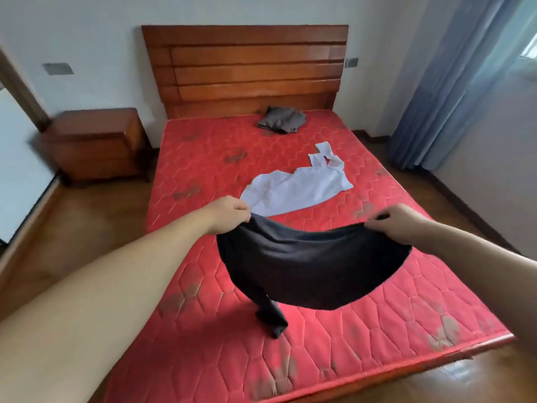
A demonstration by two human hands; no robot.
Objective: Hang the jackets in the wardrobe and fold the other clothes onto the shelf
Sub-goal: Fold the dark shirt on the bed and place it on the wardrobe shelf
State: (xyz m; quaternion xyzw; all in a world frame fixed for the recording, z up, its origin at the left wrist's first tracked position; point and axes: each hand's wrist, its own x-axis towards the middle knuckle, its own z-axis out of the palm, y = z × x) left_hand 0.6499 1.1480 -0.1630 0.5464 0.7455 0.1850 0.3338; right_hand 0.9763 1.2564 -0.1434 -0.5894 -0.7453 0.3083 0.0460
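Observation:
A black garment (pixel 308 266) hangs spread between my two hands above the red mattress (pixel 203 158). My left hand (pixel 229 213) grips its left top corner and my right hand (pixel 398 225) grips its right top corner. Its lower end droops and touches the mattress near the middle. Beyond it a white shirt (pixel 296 187) lies flat on the mattress. A grey garment (pixel 282 120) lies crumpled near the wooden headboard (pixel 247 68).
A wooden nightstand (pixel 96 144) stands left of the bed. Blue curtains (pixel 453 82) hang at the right by a window. Wooden floor surrounds the bed on both sides. No wardrobe or shelf is in view.

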